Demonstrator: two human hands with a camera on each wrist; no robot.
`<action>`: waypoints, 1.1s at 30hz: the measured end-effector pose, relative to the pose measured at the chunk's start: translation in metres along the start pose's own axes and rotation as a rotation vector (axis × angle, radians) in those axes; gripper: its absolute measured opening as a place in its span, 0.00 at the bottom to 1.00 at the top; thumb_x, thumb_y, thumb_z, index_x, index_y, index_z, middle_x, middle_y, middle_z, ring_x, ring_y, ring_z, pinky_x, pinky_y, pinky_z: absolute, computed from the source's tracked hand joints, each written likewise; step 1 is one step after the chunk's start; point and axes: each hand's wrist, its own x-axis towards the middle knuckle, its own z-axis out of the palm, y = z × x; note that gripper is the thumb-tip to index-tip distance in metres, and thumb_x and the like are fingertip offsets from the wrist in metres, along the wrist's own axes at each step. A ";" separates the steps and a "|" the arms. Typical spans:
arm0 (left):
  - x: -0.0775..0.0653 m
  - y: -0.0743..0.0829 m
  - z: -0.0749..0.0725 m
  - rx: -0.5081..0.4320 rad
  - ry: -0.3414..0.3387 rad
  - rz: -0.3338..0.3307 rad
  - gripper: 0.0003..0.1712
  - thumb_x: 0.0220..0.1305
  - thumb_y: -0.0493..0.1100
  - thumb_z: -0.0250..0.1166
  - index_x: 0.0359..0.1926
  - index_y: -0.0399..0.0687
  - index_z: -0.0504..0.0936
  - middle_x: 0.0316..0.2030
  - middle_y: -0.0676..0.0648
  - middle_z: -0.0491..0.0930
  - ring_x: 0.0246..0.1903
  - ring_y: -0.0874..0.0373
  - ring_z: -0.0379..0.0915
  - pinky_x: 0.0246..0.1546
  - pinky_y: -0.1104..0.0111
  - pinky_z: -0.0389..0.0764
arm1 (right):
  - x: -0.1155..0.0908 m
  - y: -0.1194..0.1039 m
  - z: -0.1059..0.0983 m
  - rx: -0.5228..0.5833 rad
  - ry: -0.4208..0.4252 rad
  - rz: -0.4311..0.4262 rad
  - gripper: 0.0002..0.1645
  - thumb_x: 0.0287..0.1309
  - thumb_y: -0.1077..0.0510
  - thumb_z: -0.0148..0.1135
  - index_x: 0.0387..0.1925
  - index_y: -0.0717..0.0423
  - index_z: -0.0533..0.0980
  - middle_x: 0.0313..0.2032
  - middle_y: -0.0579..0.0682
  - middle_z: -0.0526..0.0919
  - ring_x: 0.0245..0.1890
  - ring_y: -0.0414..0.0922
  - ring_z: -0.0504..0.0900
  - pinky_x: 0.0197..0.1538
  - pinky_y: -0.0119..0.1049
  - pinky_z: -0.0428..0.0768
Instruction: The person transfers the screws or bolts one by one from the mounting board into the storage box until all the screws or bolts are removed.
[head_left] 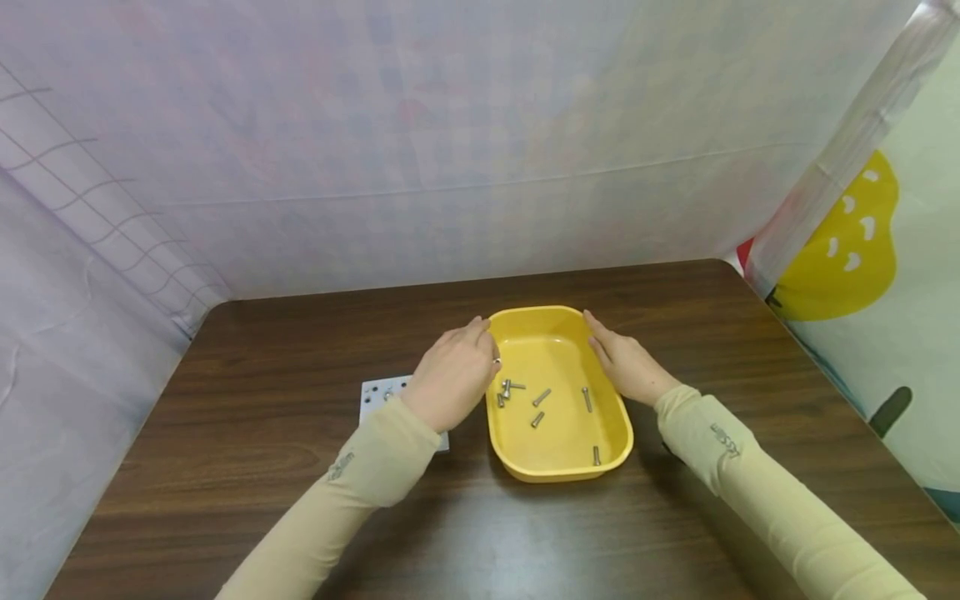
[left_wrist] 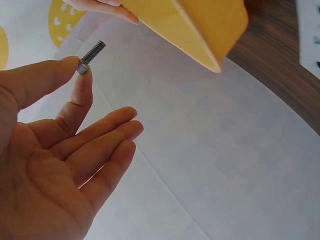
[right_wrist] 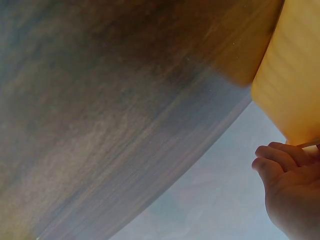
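My left hand (head_left: 453,375) is over the left rim of a yellow plastic tray (head_left: 558,460). In the left wrist view its thumb and index finger pinch a metal screw (left_wrist: 92,56) by the head, threaded end pointing up, while the other fingers extend loosely. The head view hides this screw behind the hand. My right hand (head_left: 630,364) holds the tray's far right rim; its fingers (right_wrist: 280,159) bend at the rim in the right wrist view. Several loose screws (head_left: 542,397) lie on the tray's floor, a few clustered by the left wall.
A light plate with holes (head_left: 372,404) lies on the brown wooden table (head_left: 247,392), partly covered by the left wrist. Printed cloth curtains (head_left: 450,167) hang behind the table and along its sides.
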 end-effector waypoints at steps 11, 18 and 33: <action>0.016 0.017 -0.006 0.060 -0.025 0.042 0.18 0.73 0.46 0.58 0.52 0.35 0.79 0.63 0.36 0.74 0.67 0.47 0.68 0.66 0.59 0.73 | -0.001 0.000 0.000 0.007 -0.010 0.001 0.32 0.77 0.61 0.39 0.76 0.65 0.46 0.69 0.72 0.61 0.63 0.66 0.71 0.65 0.60 0.71; 0.024 0.027 -0.001 0.069 -0.006 0.055 0.19 0.72 0.47 0.58 0.53 0.35 0.79 0.61 0.37 0.76 0.62 0.48 0.73 0.65 0.61 0.74 | 0.000 -0.001 0.000 0.004 -0.005 0.001 0.32 0.77 0.61 0.40 0.76 0.65 0.46 0.69 0.71 0.60 0.65 0.66 0.69 0.66 0.60 0.69; 0.033 0.039 0.017 0.078 -0.078 0.080 0.22 0.71 0.49 0.59 0.56 0.37 0.78 0.62 0.39 0.75 0.61 0.50 0.74 0.63 0.64 0.76 | -0.001 -0.002 -0.001 0.004 -0.003 0.007 0.32 0.76 0.61 0.40 0.75 0.65 0.46 0.68 0.72 0.63 0.63 0.66 0.72 0.63 0.60 0.74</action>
